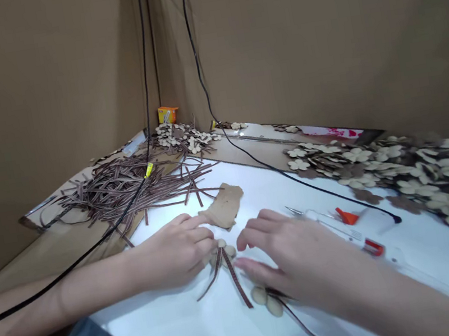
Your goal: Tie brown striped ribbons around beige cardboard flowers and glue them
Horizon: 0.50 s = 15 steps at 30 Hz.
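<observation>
On the white sheet lies a pale flower-shaped piece (230,251) with two brown stitched strips (234,280) fanning from its centre toward me. My left hand (188,248) rests at its left side, fingers curled against the petal edge; the fingertips are partly hidden. My right hand (282,247) is on the other side, thumb and fingers apart, with the thumb close to the petals and nothing visibly held. A second pale flower piece (273,304) with a brown strip (307,330) lies partly under my right hand. Just beyond both hands is a tan scrap (224,206).
A heap of brown strips (117,188) lies at left, flower pieces (412,166) at right, more flowers (181,136) at the back by an orange-yellow box (167,114). A glue gun (354,235) lies right of my right hand. Black cables (257,160) cross the table; cardboard walls (293,38) enclose it.
</observation>
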Available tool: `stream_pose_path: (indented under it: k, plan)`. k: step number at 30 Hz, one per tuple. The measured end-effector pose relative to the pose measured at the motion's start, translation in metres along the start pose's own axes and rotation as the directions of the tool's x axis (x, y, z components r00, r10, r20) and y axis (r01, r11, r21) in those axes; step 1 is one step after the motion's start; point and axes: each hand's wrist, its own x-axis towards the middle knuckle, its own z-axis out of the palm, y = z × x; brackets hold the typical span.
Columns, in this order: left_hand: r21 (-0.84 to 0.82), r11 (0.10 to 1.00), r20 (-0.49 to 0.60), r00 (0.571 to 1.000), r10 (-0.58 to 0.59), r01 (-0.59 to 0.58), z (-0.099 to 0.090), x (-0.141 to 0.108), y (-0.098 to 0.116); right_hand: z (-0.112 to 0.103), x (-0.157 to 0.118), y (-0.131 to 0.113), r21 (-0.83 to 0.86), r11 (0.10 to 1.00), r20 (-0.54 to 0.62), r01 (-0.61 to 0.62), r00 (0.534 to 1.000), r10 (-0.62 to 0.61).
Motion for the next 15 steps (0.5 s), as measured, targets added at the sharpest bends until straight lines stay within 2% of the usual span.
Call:
stream_pose_path:
  k: [3,6,9,12,15]
  plan:
    - [-0.112,0.985,0.015,0.991,-0.133,0.134,-0.001,0.009,-0.002,0.014,-0.004,-0.011,0.102,0.992,0.093,-0.075,0.993,0.065]
    - [-0.225,0.949,0.102,0.974,-0.202,0.22,-0.003,0.018,-0.009,0.025,-0.005,-0.013,0.119,0.99,0.06,-0.08,0.995,0.073]
    - [-0.276,0.934,0.224,0.96,-0.168,0.228,-0.011,0.022,-0.013,0.03,-0.006,-0.01,0.133,0.99,0.01,-0.049,0.999,0.048]
    - [-0.257,0.938,0.349,0.928,-0.134,0.232,-0.024,0.02,-0.012,0.032,-0.009,-0.009,0.144,0.989,-0.03,-0.026,0.999,0.03]
    - [-0.177,0.965,0.389,0.915,-0.111,0.192,-0.035,0.019,-0.009,0.033,-0.01,-0.011,0.127,0.992,-0.058,-0.008,0.998,0.016]
